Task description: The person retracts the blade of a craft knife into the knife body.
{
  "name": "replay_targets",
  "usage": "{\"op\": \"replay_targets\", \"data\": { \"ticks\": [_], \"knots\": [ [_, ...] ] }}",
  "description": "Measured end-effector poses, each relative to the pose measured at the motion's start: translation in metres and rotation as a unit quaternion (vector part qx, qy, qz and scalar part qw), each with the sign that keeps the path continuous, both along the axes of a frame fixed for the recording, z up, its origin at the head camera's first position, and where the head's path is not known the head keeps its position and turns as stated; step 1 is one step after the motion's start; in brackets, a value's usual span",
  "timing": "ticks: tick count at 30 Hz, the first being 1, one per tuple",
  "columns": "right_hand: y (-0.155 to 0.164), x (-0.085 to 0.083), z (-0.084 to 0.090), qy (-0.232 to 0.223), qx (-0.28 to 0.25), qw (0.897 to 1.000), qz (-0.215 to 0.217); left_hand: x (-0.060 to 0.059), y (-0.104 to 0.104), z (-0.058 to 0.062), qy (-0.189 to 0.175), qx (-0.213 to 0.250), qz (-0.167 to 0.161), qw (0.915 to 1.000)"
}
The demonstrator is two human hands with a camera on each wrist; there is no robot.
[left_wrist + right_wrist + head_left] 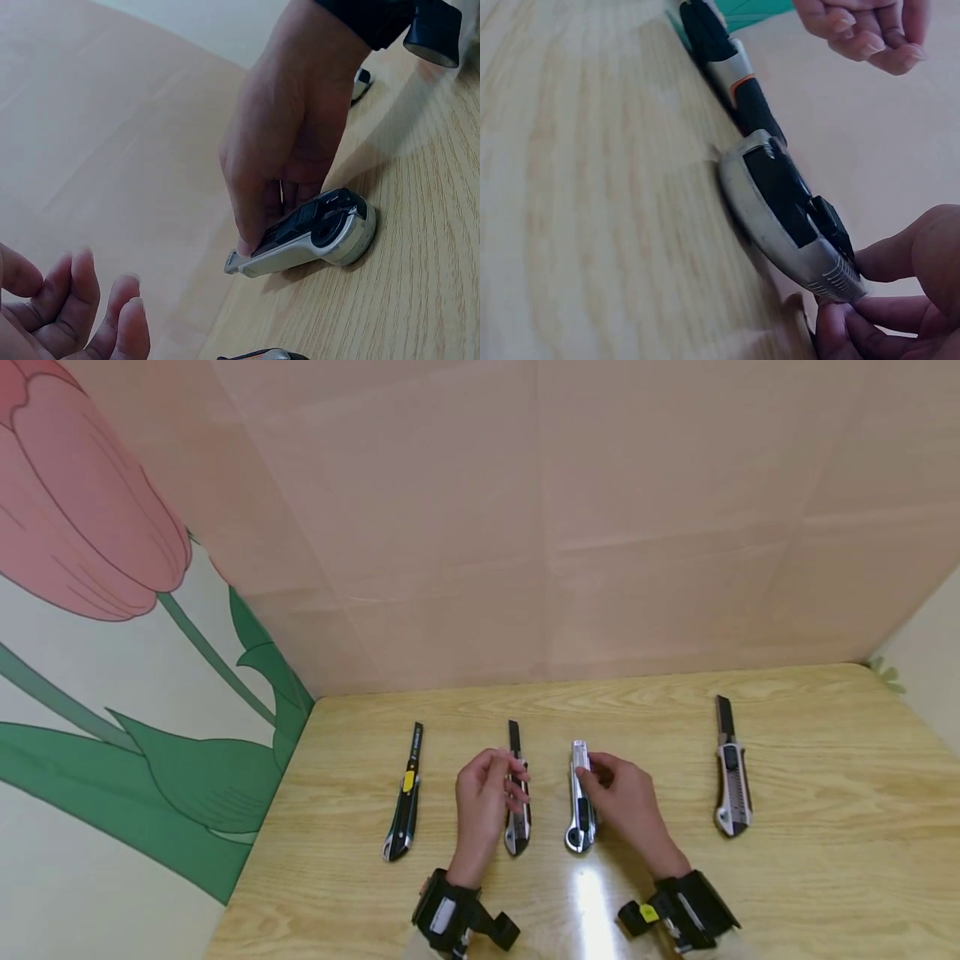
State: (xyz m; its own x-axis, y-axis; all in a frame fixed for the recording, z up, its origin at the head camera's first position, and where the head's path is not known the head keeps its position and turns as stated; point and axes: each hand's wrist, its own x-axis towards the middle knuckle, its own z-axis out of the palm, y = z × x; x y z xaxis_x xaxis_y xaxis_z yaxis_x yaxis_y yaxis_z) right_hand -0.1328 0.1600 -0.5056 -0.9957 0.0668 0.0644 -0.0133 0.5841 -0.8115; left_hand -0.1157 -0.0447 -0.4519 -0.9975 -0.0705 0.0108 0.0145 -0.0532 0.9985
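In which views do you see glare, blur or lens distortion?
Head view: a bright glare streak on the table near the silver knife, and wide-angle bending at the edges. Right wrist view: the wood grain is smeared and soft. Left wrist view: the left hand is out of focus.

The pale wooden table shows smooth grain with a glossy glare near the front. The silver metal utility knife with black plastic inlay looks satin and ribbed at its far end. The far pink wall panels appear matt, papery.
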Motion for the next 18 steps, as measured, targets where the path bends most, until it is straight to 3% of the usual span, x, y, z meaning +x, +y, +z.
{"op": "replay_targets", "data": {
  "ticks": [10, 18],
  "knots": [
    [-0.0056, -0.0004, 0.0004, -0.008, 0.029, 0.999, -0.013, -0.0018, -0.004, -0.0029, 0.003, -0.001, 0.004, 1.0],
    [-0.0039, -0.0002, -0.0014, 0.016, 0.034, 0.999, -0.015, -0.0024, -0.0055, -0.0027, 0.007, -0.001, 0.006, 1.0]
  ]
}}
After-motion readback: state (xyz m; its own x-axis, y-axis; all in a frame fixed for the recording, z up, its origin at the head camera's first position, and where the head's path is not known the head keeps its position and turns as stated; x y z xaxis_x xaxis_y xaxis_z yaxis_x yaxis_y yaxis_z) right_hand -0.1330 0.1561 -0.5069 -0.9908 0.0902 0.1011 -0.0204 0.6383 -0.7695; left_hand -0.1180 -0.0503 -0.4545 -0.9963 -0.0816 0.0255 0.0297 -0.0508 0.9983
